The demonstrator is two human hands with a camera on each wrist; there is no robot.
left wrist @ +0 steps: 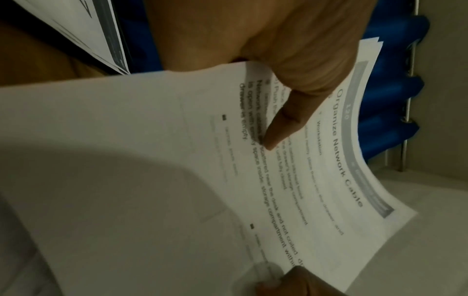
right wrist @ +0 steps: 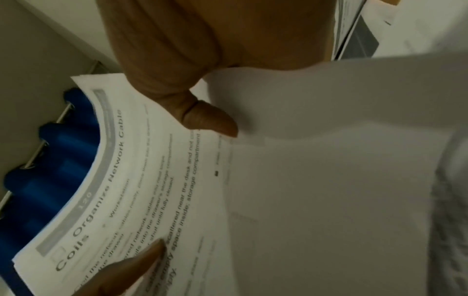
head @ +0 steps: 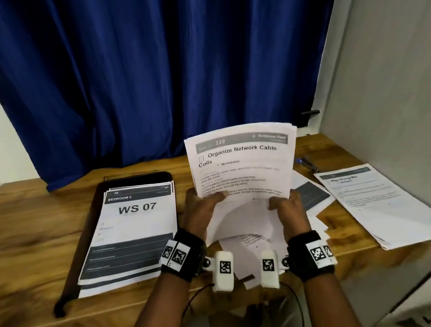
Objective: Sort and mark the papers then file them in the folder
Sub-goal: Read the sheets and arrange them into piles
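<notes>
Sheaf (head: 243,160), top pg "120 / Organize Network Cable Coils / Workstation": upright over desk (head: 24,239) ctr, left hand (head: 203,207) and right hand (head: 289,206) each gripping a lower corner, thumbs on front.
Folder (head: 86,218), left: stack (head: 135,226) on it, "BEDROOM 3 / WS 07".
Right pile (head: 379,198): heading blurred.
Pen (head: 307,163) behind.

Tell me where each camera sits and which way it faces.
Head: on the head, looking down at the desk; both forearms and hands show.
Left wrist: along the left hand; its thumb lies on the held papers.
Right wrist: along the right hand, thumb on the same papers.
Shared: all show the "Organize Network Cable Coils" sheet.
</notes>
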